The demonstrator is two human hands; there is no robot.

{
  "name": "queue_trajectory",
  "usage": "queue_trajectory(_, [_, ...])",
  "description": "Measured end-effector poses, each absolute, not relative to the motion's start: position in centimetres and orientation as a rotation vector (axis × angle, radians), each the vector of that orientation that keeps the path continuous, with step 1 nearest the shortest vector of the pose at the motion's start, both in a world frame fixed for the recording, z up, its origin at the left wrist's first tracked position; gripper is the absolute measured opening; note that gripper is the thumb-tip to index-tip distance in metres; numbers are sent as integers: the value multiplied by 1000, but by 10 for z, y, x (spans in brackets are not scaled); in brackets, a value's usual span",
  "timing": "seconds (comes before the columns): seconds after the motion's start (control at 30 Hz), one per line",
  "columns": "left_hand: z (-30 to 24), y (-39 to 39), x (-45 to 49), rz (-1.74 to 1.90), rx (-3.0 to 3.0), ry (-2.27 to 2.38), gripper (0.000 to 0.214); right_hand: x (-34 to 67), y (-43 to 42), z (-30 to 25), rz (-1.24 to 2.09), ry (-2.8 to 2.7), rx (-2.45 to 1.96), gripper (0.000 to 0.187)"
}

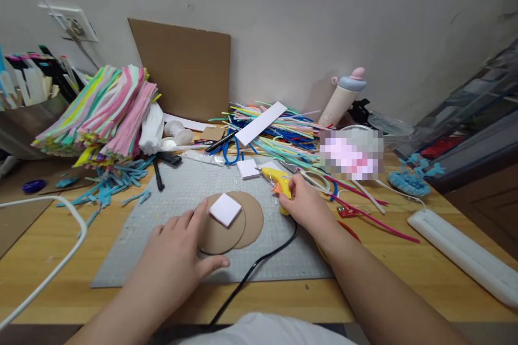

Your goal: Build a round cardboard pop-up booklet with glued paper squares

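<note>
My left hand point(178, 248) rests flat, fingers apart, on a brown cardboard circle point(220, 234) that overlaps a second circle point(253, 215) on the grey cutting mat point(182, 188). A small white foam square point(225, 209) lies on the nearer circle, just beyond my fingertips. My right hand point(307, 205) is wrapped round the handle of a yellow glue gun point(279, 180), whose nozzle points left, low over the mat. Its black cord point(251, 272) runs back toward me. Another white foam square point(247, 168) lies near the nozzle.
Stacks of coloured pipe cleaners point(101, 110) sit at the left, loose ones point(283, 135) behind the mat. A cardboard sheet point(182, 67) leans on the wall. A pink-capped bottle point(342, 97), a white bar point(461, 253) and a white cable point(52, 259) are also on the table.
</note>
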State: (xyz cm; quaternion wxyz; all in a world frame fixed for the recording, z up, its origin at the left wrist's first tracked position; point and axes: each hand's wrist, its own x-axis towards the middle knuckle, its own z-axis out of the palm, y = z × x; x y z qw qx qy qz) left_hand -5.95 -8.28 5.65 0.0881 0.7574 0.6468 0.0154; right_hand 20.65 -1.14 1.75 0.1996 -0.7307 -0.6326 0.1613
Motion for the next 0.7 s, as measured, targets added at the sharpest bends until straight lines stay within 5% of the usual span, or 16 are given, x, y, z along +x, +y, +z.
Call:
queue_trajectory(0.23, [71,-80,-67,240,1981,1691,58,208,-11,19,514,-1667,-1896,22])
queue_trajectory(0.7, [77,5,-47,-41,2704,776,70,195,-16,31,946,-1066,-1233,32])
